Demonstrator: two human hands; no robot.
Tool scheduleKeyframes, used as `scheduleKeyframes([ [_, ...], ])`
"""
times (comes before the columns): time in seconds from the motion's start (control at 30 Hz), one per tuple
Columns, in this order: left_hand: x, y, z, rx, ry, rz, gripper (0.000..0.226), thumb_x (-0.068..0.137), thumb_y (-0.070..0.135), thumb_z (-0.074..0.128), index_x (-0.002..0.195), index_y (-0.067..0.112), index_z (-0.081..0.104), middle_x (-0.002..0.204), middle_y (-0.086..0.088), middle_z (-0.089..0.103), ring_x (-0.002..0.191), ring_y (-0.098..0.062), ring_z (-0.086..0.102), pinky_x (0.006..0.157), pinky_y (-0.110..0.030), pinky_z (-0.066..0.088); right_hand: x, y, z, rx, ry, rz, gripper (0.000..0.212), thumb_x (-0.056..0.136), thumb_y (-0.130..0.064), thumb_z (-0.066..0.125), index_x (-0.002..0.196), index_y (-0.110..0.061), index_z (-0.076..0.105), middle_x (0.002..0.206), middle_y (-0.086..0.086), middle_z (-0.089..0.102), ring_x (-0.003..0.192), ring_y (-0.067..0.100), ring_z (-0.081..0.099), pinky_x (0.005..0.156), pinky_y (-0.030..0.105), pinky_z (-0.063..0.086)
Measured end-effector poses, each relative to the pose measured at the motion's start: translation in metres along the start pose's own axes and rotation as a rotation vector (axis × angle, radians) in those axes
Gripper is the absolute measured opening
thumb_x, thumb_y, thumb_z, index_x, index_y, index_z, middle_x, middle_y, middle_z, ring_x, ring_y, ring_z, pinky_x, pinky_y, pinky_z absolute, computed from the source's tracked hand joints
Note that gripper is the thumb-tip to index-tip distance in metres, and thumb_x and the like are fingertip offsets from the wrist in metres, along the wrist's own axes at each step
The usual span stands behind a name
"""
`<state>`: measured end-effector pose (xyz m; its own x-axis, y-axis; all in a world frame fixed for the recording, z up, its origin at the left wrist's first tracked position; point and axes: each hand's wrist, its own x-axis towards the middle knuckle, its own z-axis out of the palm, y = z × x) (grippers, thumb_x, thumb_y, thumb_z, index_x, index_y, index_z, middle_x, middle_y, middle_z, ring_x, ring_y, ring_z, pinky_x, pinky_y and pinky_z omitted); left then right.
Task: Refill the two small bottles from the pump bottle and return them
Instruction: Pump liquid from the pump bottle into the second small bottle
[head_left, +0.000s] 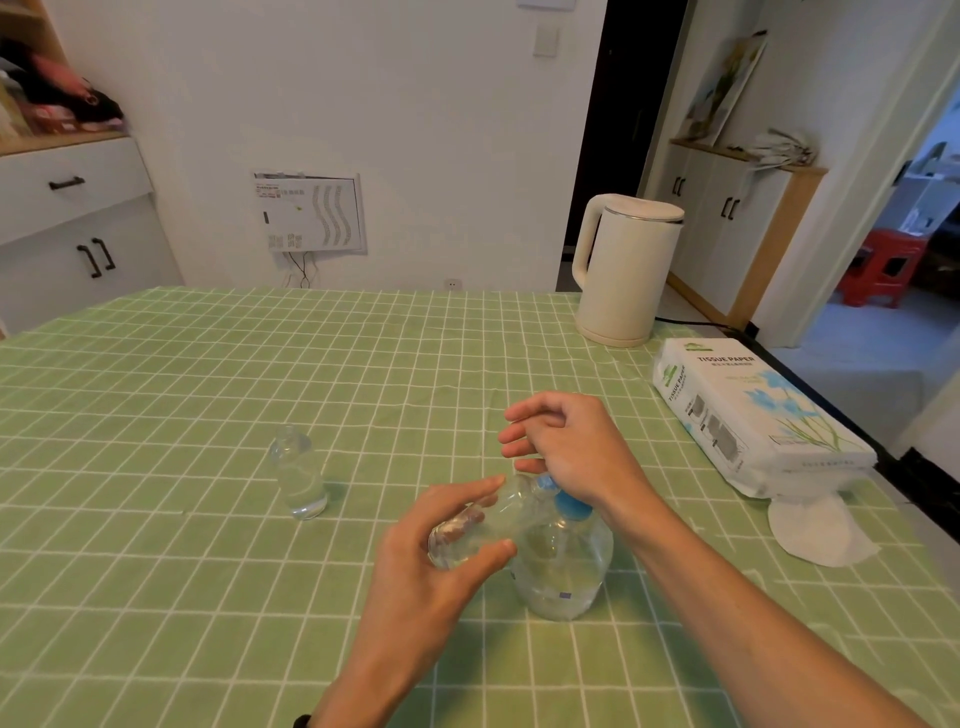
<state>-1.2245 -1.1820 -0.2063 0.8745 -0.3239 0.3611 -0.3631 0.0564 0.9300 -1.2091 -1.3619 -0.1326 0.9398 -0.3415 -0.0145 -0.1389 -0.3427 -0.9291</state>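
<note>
A clear pump bottle (563, 566) with a blue pump head (569, 505) stands on the green checked tablecloth near the front. My right hand (566, 447) rests on top of the pump head, fingers loosely spread to the left. My left hand (441, 551) grips a small clear bottle (475, 527), tilted on its side with its mouth toward the pump nozzle. A second small clear bottle (298, 475) stands upright and uncapped to the left, holding some clear liquid.
A white electric kettle (621, 270) stands at the back right of the table (208, 389). A pack of tissue paper (753, 415) lies along the right edge, with a loose white tissue (815, 530) beside it.
</note>
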Motion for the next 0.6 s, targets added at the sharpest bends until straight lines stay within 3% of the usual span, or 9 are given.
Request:
scheduleKeyframes([
  [0.2,0.0007,0.0004,-0.0002,0.011,-0.001,-0.003,0.051,0.075,0.021,0.087,0.120,0.043,0.076,0.117,0.013,0.079,0.116,-0.010,0.072,0.098,-0.019,0.056,-0.0015,0.0003,0.0005,0.005,0.034,-0.007,0.031,0.101,0.006,0.044,0.107,-0.007,0.072,0.090,0.004,0.079,0.077,0.010,0.078,0.068,0.022,0.062],
  [0.37,0.0009,0.0032,-0.0012,0.013,-0.005,-0.014,0.055,0.079,0.003,0.090,0.119,0.040,0.078,0.115,0.012,0.079,0.114,-0.009,0.073,0.097,-0.017,0.056,-0.0021,-0.0044,-0.0020,0.018,0.037,-0.017,0.028,0.101,0.002,0.048,0.107,-0.011,0.072,0.094,0.002,0.079,0.080,0.011,0.078,0.071,0.026,0.064],
  [0.47,0.0019,0.0058,-0.0022,0.020,-0.017,-0.003,0.053,0.079,0.004,0.090,0.121,0.034,0.078,0.115,0.013,0.079,0.114,-0.008,0.072,0.099,-0.018,0.055,-0.0008,-0.0079,-0.0041,-0.026,0.029,-0.045,0.026,0.102,-0.003,0.051,0.103,-0.017,0.073,0.094,-0.002,0.079,0.081,0.010,0.078,0.070,0.025,0.063],
  [0.6,0.0016,0.0048,-0.0015,-0.001,-0.016,-0.002,0.050,0.080,0.010,0.090,0.120,0.038,0.078,0.116,0.013,0.078,0.115,-0.010,0.072,0.100,-0.019,0.056,-0.0006,-0.0053,-0.0036,0.031,0.020,-0.036,0.030,0.103,0.000,0.047,0.101,-0.012,0.074,0.092,0.001,0.079,0.080,0.012,0.078,0.068,0.024,0.063],
])
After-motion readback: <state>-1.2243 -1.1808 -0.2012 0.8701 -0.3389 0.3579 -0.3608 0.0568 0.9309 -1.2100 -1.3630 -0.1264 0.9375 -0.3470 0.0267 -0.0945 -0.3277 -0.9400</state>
